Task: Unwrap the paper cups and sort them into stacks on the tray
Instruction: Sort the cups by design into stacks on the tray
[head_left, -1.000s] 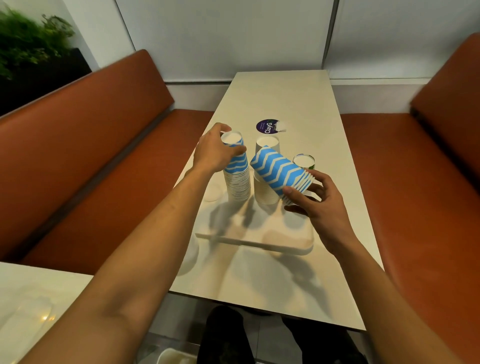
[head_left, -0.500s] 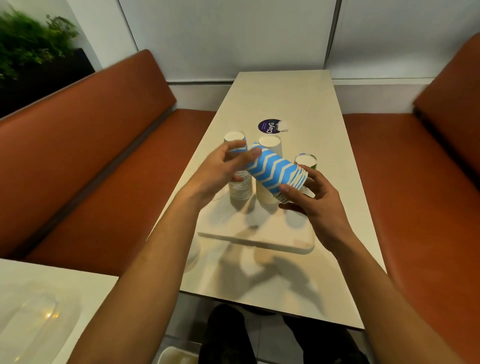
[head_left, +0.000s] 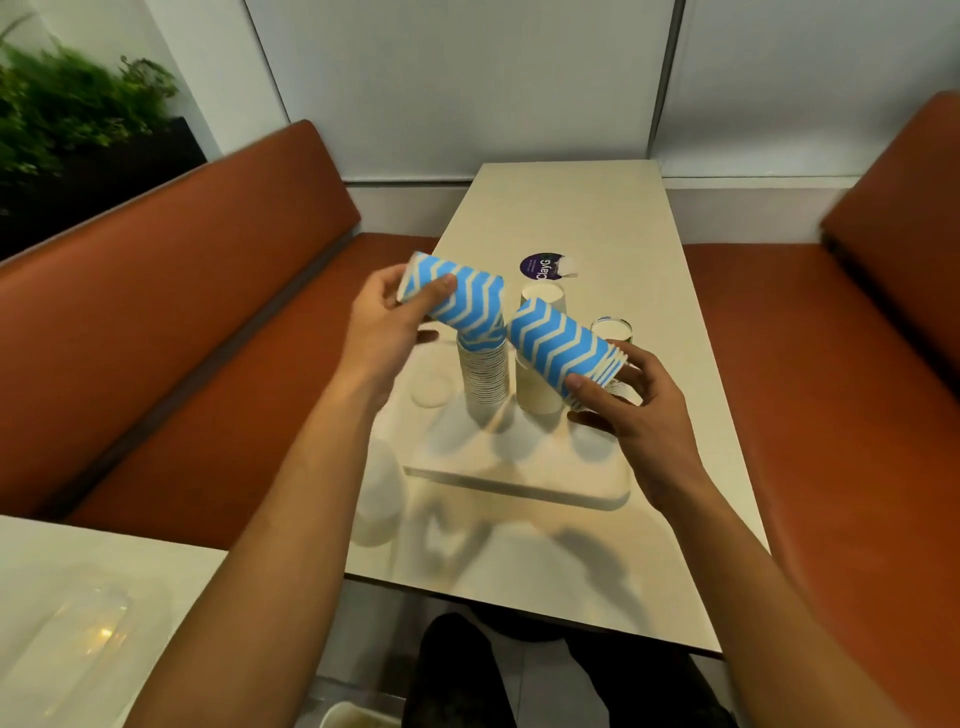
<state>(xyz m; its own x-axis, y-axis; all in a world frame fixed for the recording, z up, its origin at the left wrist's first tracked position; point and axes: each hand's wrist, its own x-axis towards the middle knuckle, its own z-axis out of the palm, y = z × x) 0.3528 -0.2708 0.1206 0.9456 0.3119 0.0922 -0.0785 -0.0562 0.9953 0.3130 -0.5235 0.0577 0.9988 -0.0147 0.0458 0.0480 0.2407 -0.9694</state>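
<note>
Your left hand (head_left: 382, 325) has its fingers (head_left: 436, 288) wrapped round a short bundle of blue zigzag cups (head_left: 457, 299), pinching it near its narrow end, and it hangs tilted just above the tall blue stack (head_left: 483, 374) standing on the tray (head_left: 519, 470). Your right hand (head_left: 631, 410) grips the rim end of a second, longer blue bundle (head_left: 563, 351), whose long axis slants up and to the left, its base end nearly meeting the left bundle (whether they touch, I cannot tell). The left bundle's open end points down and right toward the stack, so your left hand is much the nearer; it probably needs righting to vertical before seating. A white stack (head_left: 537, 384) stands just right of the blue one on the surface (head_left: 571, 218).
</note>
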